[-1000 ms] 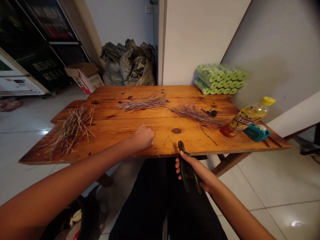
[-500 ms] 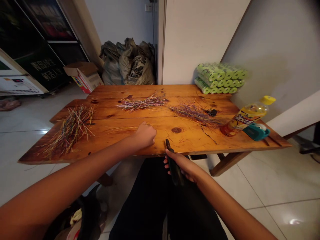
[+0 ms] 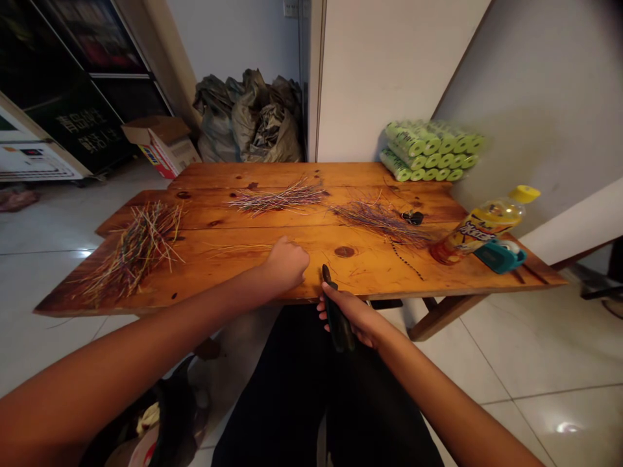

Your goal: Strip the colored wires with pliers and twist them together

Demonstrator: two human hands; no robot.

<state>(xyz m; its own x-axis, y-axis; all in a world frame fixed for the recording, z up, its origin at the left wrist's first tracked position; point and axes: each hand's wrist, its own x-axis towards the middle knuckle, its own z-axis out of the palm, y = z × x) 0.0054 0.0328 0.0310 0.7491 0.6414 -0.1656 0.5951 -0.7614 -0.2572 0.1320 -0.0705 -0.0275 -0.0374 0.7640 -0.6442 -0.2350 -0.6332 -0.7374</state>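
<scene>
My left hand is closed above the front of the wooden table, and thin yellow wires run out leftward from it. What its fingers pinch is partly hidden by the hand itself. Just to the right, at the table's front edge, my right hand is wrapped round dark-handled pliers, whose narrow tip points up and away from me. Whether the jaws are apart cannot be made out. Behind my hands lie a middle bundle of coloured wires and a purplish bundle.
A larger wire pile covers the left of the table. At right stand a tilted-looking drink bottle, a teal tape dispenser and a small black object. Green-wrapped rolls are stacked at the back.
My left hand has shifted slightly right, toward the pliers' tip. My right hand has risen a little with the pliers. The wire bundles lie as before.
</scene>
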